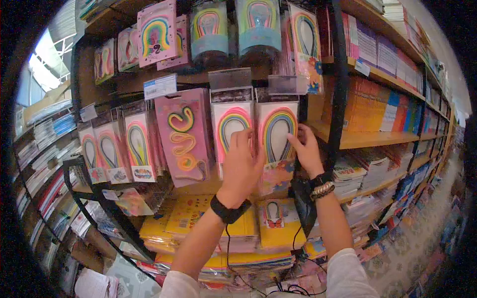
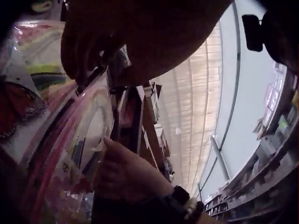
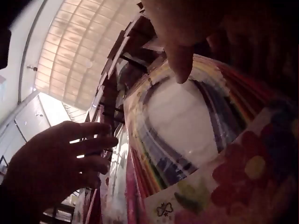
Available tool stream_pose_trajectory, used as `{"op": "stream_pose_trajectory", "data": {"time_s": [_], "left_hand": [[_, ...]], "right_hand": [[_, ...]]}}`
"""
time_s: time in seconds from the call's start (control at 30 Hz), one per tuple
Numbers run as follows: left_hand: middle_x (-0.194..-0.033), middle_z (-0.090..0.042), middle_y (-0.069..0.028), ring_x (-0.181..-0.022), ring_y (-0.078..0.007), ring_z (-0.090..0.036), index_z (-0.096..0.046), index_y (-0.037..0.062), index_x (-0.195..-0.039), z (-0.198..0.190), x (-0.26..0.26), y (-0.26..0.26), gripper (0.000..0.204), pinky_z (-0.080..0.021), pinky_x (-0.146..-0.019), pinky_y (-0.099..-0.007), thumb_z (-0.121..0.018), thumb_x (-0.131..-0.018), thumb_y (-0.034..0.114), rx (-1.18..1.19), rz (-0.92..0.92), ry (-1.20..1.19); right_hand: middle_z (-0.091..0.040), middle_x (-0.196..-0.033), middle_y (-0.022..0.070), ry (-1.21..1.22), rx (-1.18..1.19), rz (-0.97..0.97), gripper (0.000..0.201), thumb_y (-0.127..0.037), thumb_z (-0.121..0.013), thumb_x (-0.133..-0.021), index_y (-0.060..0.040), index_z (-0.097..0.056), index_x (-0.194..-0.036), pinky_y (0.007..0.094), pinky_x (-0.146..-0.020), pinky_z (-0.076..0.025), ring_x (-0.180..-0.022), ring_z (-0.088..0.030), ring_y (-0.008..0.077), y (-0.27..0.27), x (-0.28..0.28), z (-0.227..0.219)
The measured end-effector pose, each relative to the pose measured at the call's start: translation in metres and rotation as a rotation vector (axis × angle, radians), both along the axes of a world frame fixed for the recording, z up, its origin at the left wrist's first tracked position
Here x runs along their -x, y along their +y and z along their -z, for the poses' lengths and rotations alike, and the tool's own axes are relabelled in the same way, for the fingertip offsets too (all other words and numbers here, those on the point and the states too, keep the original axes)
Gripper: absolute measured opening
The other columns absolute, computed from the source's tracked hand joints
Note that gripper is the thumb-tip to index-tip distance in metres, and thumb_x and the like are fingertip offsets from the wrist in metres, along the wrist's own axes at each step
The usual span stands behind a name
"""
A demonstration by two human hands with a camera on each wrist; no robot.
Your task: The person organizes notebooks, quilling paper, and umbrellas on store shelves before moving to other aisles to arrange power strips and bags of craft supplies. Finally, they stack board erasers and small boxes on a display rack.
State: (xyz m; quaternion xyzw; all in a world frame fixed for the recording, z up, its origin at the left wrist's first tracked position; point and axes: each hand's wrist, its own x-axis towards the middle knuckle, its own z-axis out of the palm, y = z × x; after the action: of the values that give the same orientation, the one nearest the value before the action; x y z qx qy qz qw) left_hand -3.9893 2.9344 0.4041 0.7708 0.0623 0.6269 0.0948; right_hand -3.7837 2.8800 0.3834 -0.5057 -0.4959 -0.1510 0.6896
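Plastic-sleeved, the rainbow paper-strip packet [image 1: 276, 144] could slip where my right grip [image 1: 308, 149] pinches; my left grip's [image 1: 242, 164] hold I can't tell.

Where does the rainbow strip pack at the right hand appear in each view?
Head: rainbow strip pack just right of centre.
Left wrist: rainbow strip pack left of centre, tilted.
Right wrist: rainbow strip pack, large, centre to right.
Shared landmark: the right hand, at the pack's edge.
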Motion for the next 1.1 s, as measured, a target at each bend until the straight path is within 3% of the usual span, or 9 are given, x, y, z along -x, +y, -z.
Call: {"op": "stream_pose_trajectory", "data": {"time_s": [0.1,0.13,0.47,0.53,0.57,0.63,0.73,0.97,1.1], "left_hand": [[-0.103,-0.053,-0.0173,-0.09,-0.0305,-0.055,-0.045,-0.0023,-0.114,-0.008,-0.016,-0.006,0.04,-0.046,-0.073,-0.0353,-0.058,-0.078,0.009,0.043,-0.088,-0.015],[-0.101,-0.055,-0.0184,-0.092,-0.0323,-0.054,-0.046,-0.0019,-0.113,-0.011,-0.02,-0.006,0.038,-0.046,-0.074,-0.0376,-0.058,-0.079,0.009,0.009,-0.12,-0.032],[-0.093,-0.055,-0.0184,-0.083,-0.0329,-0.056,-0.049,-0.0023,-0.109,-0.023,-0.049,0.015,0.032,-0.045,-0.072,-0.0391,-0.055,-0.078,0.003,0.006,-0.155,-0.063],[-0.093,-0.055,-0.0185,-0.081,-0.0342,-0.055,-0.049,-0.0024,-0.108,-0.026,-0.05,0.009,0.031,-0.045,-0.07,-0.0409,-0.052,-0.078,0.002,0.011,-0.262,-0.054],[-0.093,-0.055,-0.0185,-0.081,-0.0342,-0.055,-0.049,-0.0024,-0.108,-0.026,-0.051,0.009,0.031,-0.045,-0.07,-0.0409,-0.052,-0.078,0.002,0.012,-0.269,-0.055],[-0.094,-0.054,-0.0178,-0.077,-0.0347,-0.058,-0.048,0.0005,-0.112,-0.025,-0.053,0.009,0.033,-0.048,-0.061,-0.0411,-0.05,-0.08,0.006,-0.075,-0.474,0.005],[-0.096,-0.054,-0.0181,-0.077,-0.0345,-0.059,-0.049,0.0017,-0.111,-0.022,-0.05,-0.001,0.032,-0.05,-0.061,-0.0407,-0.049,-0.079,0.005,-0.043,-0.527,0.063],[-0.102,-0.051,-0.0168,-0.079,-0.0357,-0.058,-0.046,0.004,-0.112,-0.011,-0.039,-0.015,0.036,-0.049,-0.061,-0.0411,-0.05,-0.076,0.003,-0.031,-0.474,0.009],[-0.103,-0.049,-0.0157,-0.083,-0.037,-0.056,-0.044,0.0056,-0.113,-0.011,-0.016,-0.029,0.04,-0.049,-0.064,-0.0427,-0.051,-0.074,0.001,-0.023,-0.412,0.019]], "right_hand": [[-0.061,-0.089,0.0103,0.048,0.074,-0.09,0.036,-0.021,-0.067,-0.077,0.0036,-0.055,-0.1,0.0289,-0.074,-0.045,-0.08,-0.056,0.0163,-0.004,-0.002,-0.001],[-0.062,-0.081,0.0078,-0.018,0.061,0.009,0.029,-0.019,-0.067,-0.077,0.0038,-0.058,-0.092,0.0279,-0.069,-0.045,-0.074,-0.056,0.014,-0.009,0.002,-0.006],[-0.062,-0.078,0.0079,0.086,-0.041,-0.21,0.024,-0.017,-0.068,-0.077,0.0037,-0.06,-0.087,0.0269,-0.067,-0.045,-0.071,-0.056,0.0126,0.004,-0.003,-0.007],[-0.06,-0.078,0.002,0.091,-0.01,-0.206,0.016,-0.011,-0.064,-0.08,0.0025,-0.058,-0.085,0.0211,-0.066,-0.043,-0.071,-0.054,0.0066,0.007,-0.003,-0.01],[-0.06,-0.078,0.002,0.089,-0.009,-0.213,0.016,-0.011,-0.064,-0.08,0.0025,-0.058,-0.085,0.0211,-0.066,-0.043,-0.071,-0.054,0.0066,0.007,-0.003,-0.011],[-0.061,-0.078,0.0027,0.089,0.018,-0.258,0.017,-0.012,-0.064,-0.08,0.0028,-0.059,-0.085,0.0215,-0.066,-0.043,-0.072,-0.054,0.0071,0.005,-0.001,-0.013],[-0.061,-0.078,0.0032,0.086,0.05,-0.211,0.018,-0.012,-0.064,-0.08,0.0032,-0.058,-0.086,0.0219,-0.066,-0.044,-0.071,-0.055,0.0076,0.008,-0.006,-0.005],[-0.06,-0.078,0.0036,0.056,0.094,-0.164,0.022,-0.014,-0.062,-0.082,0.0027,-0.056,-0.094,0.0231,-0.067,-0.044,-0.072,-0.055,0.0084,0.013,-0.017,0.011],[-0.059,-0.086,0.0073,0.066,0.017,-0.142,0.031,-0.022,-0.064,-0.08,0.002,-0.055,-0.099,0.0273,-0.071,-0.045,-0.078,-0.054,0.0131,-0.001,-0.013,-0.006]]}}
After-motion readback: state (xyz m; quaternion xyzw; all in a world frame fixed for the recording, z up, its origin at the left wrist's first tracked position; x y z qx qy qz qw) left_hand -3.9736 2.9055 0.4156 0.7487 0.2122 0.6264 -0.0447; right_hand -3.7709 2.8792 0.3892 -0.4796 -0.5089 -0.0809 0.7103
